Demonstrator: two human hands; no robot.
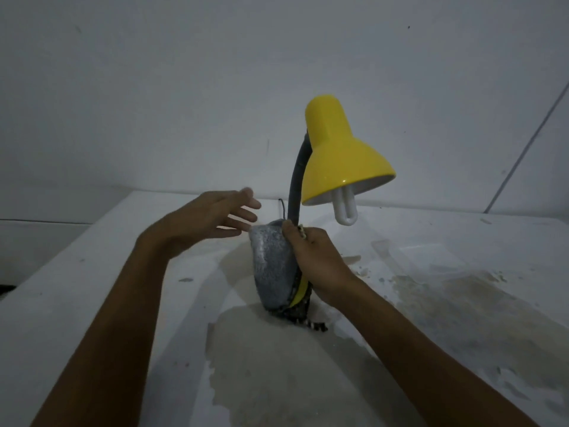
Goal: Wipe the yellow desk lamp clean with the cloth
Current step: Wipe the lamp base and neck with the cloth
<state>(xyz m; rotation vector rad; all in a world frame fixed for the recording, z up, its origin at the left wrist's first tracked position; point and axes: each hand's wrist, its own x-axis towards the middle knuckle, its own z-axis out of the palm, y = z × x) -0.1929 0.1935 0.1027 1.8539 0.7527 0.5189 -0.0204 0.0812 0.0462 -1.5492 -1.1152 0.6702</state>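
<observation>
Your right hand [320, 263] grips the tipped-up base [272, 266] of the yellow desk lamp [341, 155]. The thumb is hooked over the base's top edge, and the patterned cloth [300, 309] is pinned between your palm and the yellow rim, with its end trailing out at 6 o'clock of the hand onto the table [123, 303]. The base stands on edge, its grey underside facing 9 o'clock, just beside your palm. Your left hand [209, 220] is open with the fingers spread and blurred. It holds nothing, and its fingertips are right at the top edge of the base, which sits at 4 o'clock from that hand. The grey gooseneck [295, 186] rises from the base at 12 o'clock of your right hand. The shade and white bulb [346, 208] hang at 1 o'clock, well clear of both hands.
</observation>
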